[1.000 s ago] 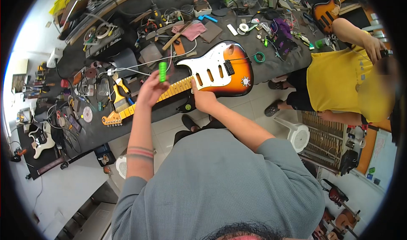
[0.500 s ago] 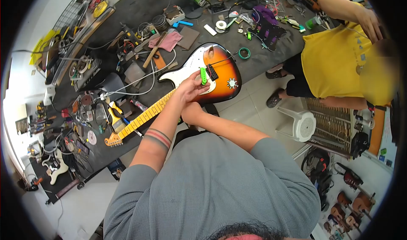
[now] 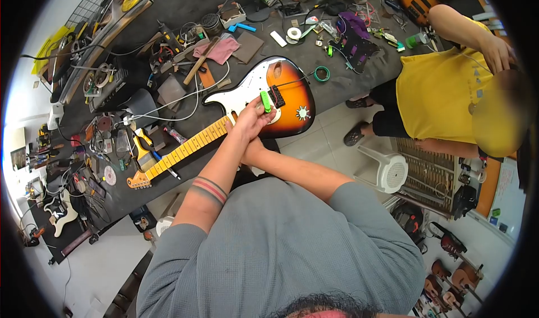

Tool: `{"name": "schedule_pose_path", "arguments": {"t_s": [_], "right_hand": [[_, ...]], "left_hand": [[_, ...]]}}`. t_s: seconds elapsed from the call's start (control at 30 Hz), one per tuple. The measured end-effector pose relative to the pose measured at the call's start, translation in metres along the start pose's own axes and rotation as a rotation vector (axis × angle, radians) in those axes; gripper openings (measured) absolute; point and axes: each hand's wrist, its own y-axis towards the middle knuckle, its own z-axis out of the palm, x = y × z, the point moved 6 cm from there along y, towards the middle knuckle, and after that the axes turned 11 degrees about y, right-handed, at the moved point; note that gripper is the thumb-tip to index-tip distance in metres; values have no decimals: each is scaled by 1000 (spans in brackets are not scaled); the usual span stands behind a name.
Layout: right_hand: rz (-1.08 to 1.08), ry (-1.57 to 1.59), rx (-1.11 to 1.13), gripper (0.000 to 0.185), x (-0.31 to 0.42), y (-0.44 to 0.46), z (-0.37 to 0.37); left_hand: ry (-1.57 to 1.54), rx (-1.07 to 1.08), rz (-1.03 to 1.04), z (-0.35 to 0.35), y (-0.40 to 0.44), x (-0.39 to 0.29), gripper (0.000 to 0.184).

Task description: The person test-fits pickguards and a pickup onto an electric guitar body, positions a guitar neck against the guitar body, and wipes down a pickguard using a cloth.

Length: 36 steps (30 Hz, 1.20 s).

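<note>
My left hand (image 3: 254,120) is over the body of a sunburst electric guitar (image 3: 292,102), its fingers closed around a bright green guitar pickup (image 3: 265,100). The guitar lies on the bench with its white pickguard (image 3: 242,88) facing up and its maple neck (image 3: 193,145) pointing to the lower left. Black bridge hardware (image 3: 277,97) is just right of the green pickup. My right hand (image 3: 251,151) is tucked beneath my left wrist near the guitar's lower edge. Its fingers are hidden behind my left forearm.
A green ring-shaped coil (image 3: 321,74) lies beside the guitar. Tools, cables, a pink cloth (image 3: 220,49) and a dark pickguard (image 3: 356,51) crowd the dark bench (image 3: 337,93). A person in a yellow shirt (image 3: 435,93) stands at right, near a white stool (image 3: 391,172).
The view has shifted slightly, so the bench and guitar sit a little further left. The green pickup stays in my left hand, tilted slightly differently.
</note>
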Motion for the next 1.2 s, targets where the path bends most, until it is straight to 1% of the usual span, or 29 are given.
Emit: {"name": "schedule_pose_path", "arguments": {"t_s": [0.13, 0.23, 0.33, 0.43, 0.53, 0.63, 0.73, 0.8, 0.83, 0.87, 0.97, 1.07, 1.13, 1.17, 1.2], "right_hand": [[-37, -38, -69, 82, -15, 5, 20], [-227, -48, -311, 89, -12, 0, 17], [-175, 16, -251, 88, -12, -1, 12], [9, 100, -25, 78, -12, -1, 8], [-73, 13, -121, 77, -1, -5, -3], [-69, 35, -92, 77, -2, -6, -4], [-237, -64, -270, 88, -8, -2, 6], [-221, -132, -290, 86, -10, -4, 8], [-219, -163, -302, 85, -8, -4, 6], [-216, -105, -263, 84, -7, -3, 6], [-182, 8, -164, 84, -13, -3, 5], [-238, -50, -233, 86, -18, -2, 13], [-239, -45, -226, 88, -17, -5, 10], [-240, -42, -223, 90, -16, -6, 7], [-243, -66, -233, 92, -15, -7, 6]], "left_hand": [[-24, -40, 12, -4, 4, 2, 51], [-36, -72, 19, 0, 7, 1, 49], [-62, -87, 15, 1, 8, 3, 49], [-75, -96, 16, -1, 9, 2, 50], [-97, -99, 1, -3, 12, 4, 51], [-87, -109, -16, 0, 11, 2, 52], [-99, -108, -35, -1, 17, 4, 53], [-113, -101, -31, -3, 18, 5, 51], [-58, -127, -33, -4, 16, 6, 48], [0, -147, -36, -3, 15, 6, 45], [-49, -136, -41, 0, 11, 2, 49], [-21, -104, -16, 5, 2, 0, 50], [-11, -103, -5, 18, -12, -8, 49], [44, -132, 28, 24, -19, -14, 42], [35, -100, -2, 23, -18, -13, 39]]}}
